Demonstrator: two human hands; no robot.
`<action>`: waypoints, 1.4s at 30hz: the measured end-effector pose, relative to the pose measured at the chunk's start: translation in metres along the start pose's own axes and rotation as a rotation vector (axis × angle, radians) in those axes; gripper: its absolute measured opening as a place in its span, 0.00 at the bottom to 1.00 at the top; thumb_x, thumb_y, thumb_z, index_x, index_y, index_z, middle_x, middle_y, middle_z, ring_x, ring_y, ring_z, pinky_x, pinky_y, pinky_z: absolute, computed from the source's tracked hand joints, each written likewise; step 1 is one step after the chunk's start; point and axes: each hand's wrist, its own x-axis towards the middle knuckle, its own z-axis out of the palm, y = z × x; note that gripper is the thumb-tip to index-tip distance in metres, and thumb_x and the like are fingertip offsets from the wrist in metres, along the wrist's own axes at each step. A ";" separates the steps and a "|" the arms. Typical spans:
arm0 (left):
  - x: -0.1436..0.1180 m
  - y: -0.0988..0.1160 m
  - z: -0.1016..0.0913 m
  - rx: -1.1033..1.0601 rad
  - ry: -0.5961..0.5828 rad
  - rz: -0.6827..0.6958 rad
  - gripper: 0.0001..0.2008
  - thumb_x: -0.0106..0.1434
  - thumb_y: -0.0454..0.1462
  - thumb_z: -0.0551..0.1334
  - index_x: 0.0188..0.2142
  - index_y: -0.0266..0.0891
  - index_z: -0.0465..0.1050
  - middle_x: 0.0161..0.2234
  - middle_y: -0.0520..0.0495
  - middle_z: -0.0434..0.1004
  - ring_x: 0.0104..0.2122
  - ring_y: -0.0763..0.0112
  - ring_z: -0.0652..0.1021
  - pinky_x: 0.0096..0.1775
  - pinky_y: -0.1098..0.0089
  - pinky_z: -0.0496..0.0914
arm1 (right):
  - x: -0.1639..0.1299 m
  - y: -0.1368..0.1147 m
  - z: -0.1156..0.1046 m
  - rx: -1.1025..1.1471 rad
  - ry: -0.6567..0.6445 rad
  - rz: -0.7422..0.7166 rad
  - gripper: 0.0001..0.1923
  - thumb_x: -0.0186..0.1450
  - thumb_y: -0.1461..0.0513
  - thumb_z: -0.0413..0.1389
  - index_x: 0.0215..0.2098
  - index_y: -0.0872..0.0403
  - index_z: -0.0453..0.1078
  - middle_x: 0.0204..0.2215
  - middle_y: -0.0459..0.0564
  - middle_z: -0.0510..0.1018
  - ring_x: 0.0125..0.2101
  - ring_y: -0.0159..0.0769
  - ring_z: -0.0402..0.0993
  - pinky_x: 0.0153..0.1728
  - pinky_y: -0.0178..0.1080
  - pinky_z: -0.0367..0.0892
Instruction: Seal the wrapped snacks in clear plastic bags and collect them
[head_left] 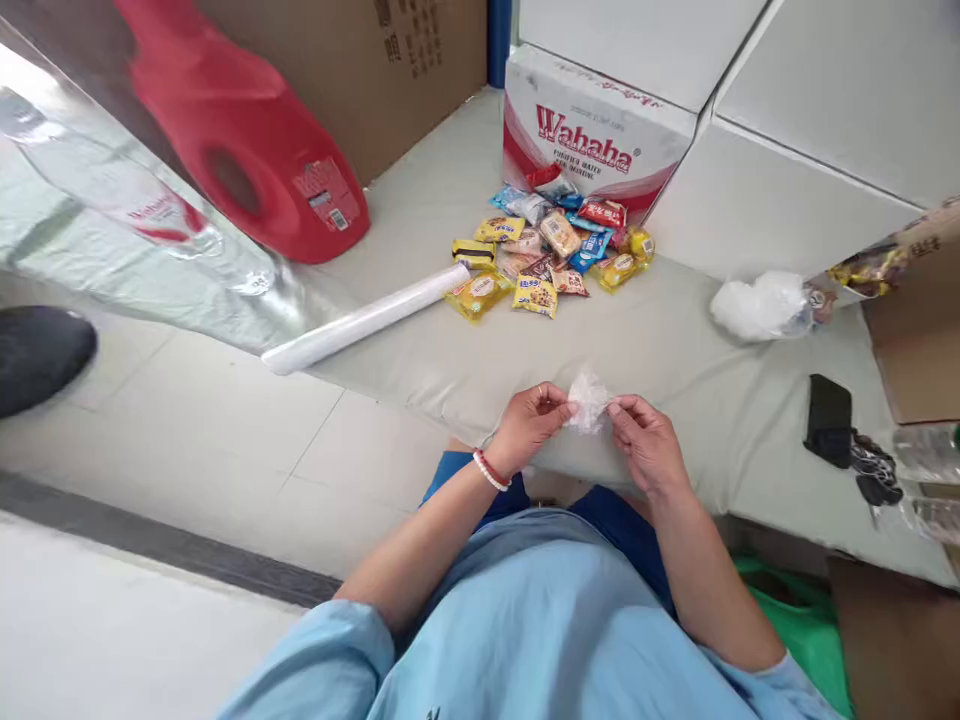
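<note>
Plastic, thin and clear, is what both hands work on: a small crumpled bag (587, 402), whitish where the folds bunch up, held just above the near edge of a pale grey mat (675, 340). It sits between the two hands, straight ahead of the person's chest, well apart from the other things on the mat.

Largest around it are the white cartons at the far right and a white and red box printed "Wahaha" (592, 130) at the back. A red jug (247, 140) lies to the far left beside a clear water bottle (142, 210). A white roll (367, 318) lies slantwise at the mat's left edge. In front of the printed box is a heap of wrapped snacks (547, 255), yellow, blue and red. A wad of clear bags (757, 303) lies to the right, and a black phone (828, 418) nearer still to the right.

The left hand (529, 422), with a red and white bracelet (490, 470) at the wrist, pinches the bag's left side between thumb and fingertips. The right hand (646, 440) pinches the right side the same way, fingers curled narrow on the film. Both forearms reach forward from light blue sleeves, elbows bent, wrists nearly level.
</note>
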 end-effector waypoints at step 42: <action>-0.025 -0.011 0.009 -0.116 0.047 0.135 0.15 0.61 0.40 0.69 0.22 0.39 0.68 0.43 0.44 0.81 0.45 0.65 0.77 0.48 0.65 0.69 | 0.009 -0.010 -0.023 -0.338 0.091 -0.220 0.20 0.59 0.46 0.69 0.36 0.52 0.75 0.29 0.45 0.76 0.28 0.31 0.69 0.28 0.34 0.67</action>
